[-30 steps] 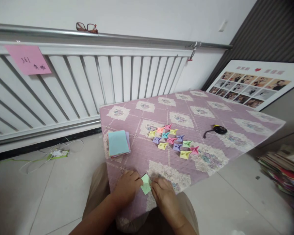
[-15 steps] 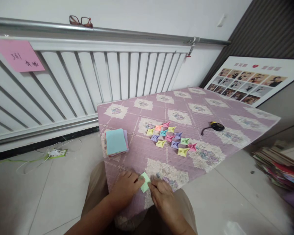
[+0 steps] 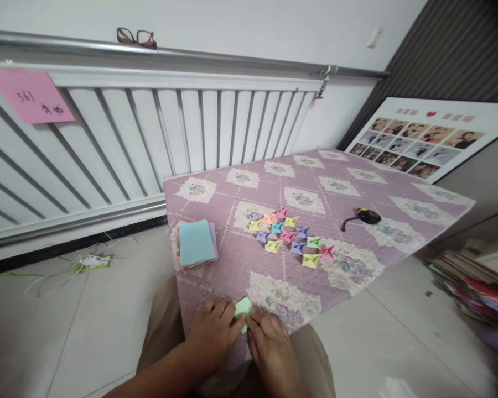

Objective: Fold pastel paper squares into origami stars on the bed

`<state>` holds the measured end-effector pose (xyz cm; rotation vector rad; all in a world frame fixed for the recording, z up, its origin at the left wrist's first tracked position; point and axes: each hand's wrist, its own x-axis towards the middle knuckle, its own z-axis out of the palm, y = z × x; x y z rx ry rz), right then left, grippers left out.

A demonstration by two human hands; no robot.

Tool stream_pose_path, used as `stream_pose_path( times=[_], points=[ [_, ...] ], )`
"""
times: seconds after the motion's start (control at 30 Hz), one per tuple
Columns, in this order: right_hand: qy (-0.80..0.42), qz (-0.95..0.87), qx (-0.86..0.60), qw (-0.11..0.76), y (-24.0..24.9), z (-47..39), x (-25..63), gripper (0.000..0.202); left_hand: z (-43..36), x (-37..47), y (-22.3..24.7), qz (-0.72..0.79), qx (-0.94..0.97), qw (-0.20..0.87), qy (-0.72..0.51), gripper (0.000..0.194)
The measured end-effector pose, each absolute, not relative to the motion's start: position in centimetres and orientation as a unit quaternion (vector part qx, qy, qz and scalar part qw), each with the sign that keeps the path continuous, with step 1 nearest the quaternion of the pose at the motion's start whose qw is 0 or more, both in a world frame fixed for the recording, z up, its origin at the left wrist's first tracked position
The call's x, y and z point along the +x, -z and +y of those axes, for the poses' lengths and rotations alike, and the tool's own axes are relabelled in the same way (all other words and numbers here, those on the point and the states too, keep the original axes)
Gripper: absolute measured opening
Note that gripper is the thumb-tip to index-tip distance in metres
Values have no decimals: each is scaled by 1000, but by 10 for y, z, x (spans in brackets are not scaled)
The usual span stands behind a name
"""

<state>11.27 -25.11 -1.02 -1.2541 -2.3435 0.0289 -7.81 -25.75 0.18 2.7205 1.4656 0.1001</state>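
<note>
A small piece of light green folded paper (image 3: 243,306) lies at the table's near edge, between my two hands. My left hand (image 3: 216,330) grips its left side, with the fingers curled and the thumb on the lower part of the paper. From the right, my right hand (image 3: 269,340) pinches the lower corner, its fingertips meeting the left thumb. The lower part of the paper is hidden under the fingers. Beyond the hands stand several small folded paper pieces (image 3: 288,236) in yellow, pink, blue, purple and green. A stack of square coloured paper (image 3: 197,243), light blue on top, lies at the left.
A purple flowered cloth covers the table (image 3: 232,260). Towards the right lies a black and yellow object with a strap (image 3: 369,216). A white radiator (image 3: 207,127) runs behind, with glasses (image 3: 136,37) on its pipe. A photo board (image 3: 431,135) leans at the back right.
The fingers of both hands have come closer together over the lower part of the green paper, covering more of it. The right hand has shifted slightly down and left.
</note>
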Motion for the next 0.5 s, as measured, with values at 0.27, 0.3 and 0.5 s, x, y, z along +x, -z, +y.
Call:
stream_pose_path(
  times=[0.27,0.3,0.5],
  points=[
    [13,-846,-456,276,23,-254,116,29,-263,-79,8,521,846,83,-74,34],
    [3,-846,-456,277,21,-254,116,26,-261,-78,7,535,835,101,-78,29],
    [-56,-807,-524,265,17,-247,106,11,-237,-63,-14,615,765,176,-71,20]
  ],
)
